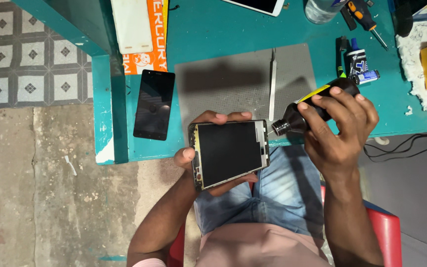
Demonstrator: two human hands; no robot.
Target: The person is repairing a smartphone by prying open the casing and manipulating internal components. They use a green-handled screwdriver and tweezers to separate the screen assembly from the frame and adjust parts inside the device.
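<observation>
Head view: left hand [208, 148] cradles a phone frame [229, 153] from below, thumb on its left edge, fingertips curled over the far edge, held over the lap just near of the teal surface [213, 29]. Right hand [339, 123] is clenched round a dark glue bottle [315, 106], metal nozzle tip pointing left, just beside the frame's right edge; contact cannot be told. The frame looks thin, light and rigid, likely fragile if flexed, edges narrow, so an edge grip with palm support underneath seems safest; the dark inner face is probably best left untouched. The bottle looks small, light, smooth plastic, likely squeezable, so a mid-body hold suits it. On the surface: grey work mat [245, 84] with tweezers [273, 89] lying on it, a separate black screen panel [154, 104] to the left, a small glue tube [357, 64] and a screwdriver [366, 17] far right.
</observation>
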